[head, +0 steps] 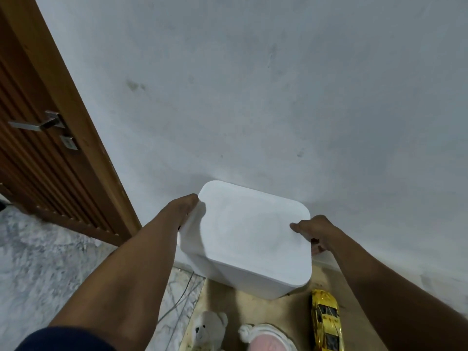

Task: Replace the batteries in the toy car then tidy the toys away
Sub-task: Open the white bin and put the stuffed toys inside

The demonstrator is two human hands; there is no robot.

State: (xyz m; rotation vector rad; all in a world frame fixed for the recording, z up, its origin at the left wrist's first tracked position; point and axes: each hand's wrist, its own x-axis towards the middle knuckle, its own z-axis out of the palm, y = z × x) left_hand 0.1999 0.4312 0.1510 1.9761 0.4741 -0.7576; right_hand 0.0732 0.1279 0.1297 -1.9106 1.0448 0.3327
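A pale grey wall (253,84) is filling most of the view, with a brown slatted door (38,160) standing at its left and a marbled floor (38,262) spreading below the door. Against the foot of the wall, a white box (253,236) with rounded corners and its lid on is sitting tilted between the person's two outstretched arms. The left hand (186,209) is pressing against the box's left side just under the lid's corner; its fingers are hidden behind the box, but the grip is holding the box. The right hand (314,229) is holding the right edge, with the thumb lying on top of the lid and the fingers curling under its rim. Whether the box is resting on the floor or being held clear of it cannot be told. A yellow toy car (325,323) is lying on a tan surface (253,310) just in front of the box's near right corner, apart from both hands. To its left, a pink and white soft toy (266,336) and a white teddy bear (209,328) are lying near the bottom edge. A metal handle (38,123) is sticking out from the door.
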